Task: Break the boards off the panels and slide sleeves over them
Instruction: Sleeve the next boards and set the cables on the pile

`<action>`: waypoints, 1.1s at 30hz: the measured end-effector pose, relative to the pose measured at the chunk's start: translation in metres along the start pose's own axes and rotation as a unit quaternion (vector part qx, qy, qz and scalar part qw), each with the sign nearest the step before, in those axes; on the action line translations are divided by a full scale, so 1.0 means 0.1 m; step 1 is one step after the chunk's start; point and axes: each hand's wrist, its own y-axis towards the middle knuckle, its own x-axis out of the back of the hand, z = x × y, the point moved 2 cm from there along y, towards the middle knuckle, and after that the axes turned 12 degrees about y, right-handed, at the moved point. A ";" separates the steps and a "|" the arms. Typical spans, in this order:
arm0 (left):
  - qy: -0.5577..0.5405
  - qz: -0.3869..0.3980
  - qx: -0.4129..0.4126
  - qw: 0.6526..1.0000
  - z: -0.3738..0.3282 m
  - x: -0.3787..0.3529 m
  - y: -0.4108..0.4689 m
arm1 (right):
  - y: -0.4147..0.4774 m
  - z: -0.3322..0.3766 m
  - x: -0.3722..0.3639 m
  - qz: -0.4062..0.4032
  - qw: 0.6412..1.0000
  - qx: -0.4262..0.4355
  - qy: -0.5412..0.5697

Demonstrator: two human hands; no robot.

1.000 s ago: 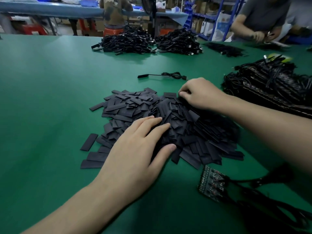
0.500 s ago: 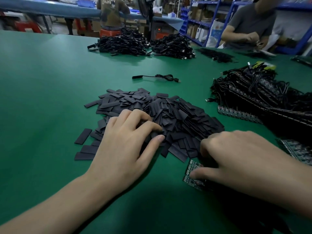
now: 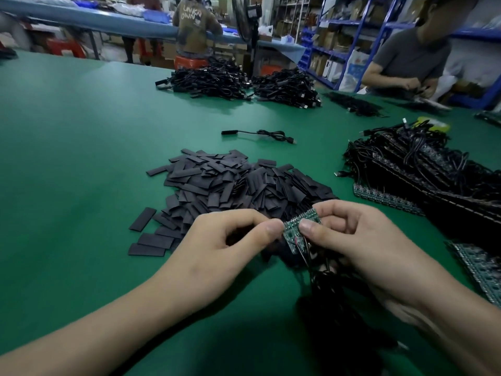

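Observation:
A small green board panel (image 3: 294, 229) with black cables hanging from it is held just above the green table (image 3: 81, 158), at the near edge of a heap of flat black sleeves (image 3: 233, 185). My left hand (image 3: 225, 240) pinches the panel's left edge between thumb and fingers. My right hand (image 3: 360, 240) pinches its right part, thumb on top. The cables (image 3: 333, 289) trail down under my right wrist.
A stack of wired panels (image 3: 433, 175) lies at the right, with more green panel strips (image 3: 482, 270) near the right edge. One loose cable (image 3: 260, 134) lies beyond the sleeves. Two cable heaps (image 3: 238, 82) sit at the far side. A person (image 3: 406, 58) works at the far right.
My left hand left the sleeve heap and came to the panel. My right hand lifted the panel off the table, and both hands now pinch it.

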 end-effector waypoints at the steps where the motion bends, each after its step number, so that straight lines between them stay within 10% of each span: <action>1: -0.025 0.010 0.005 1.000 -0.01 -0.02 0.00 | -0.01 -0.04 -0.05 -0.001 0.999 -0.007 0.032; 33: -0.257 0.057 0.037 0.964 0.03 -0.03 0.03 | -0.01 -0.28 -0.13 0.180 0.971 -0.003 0.156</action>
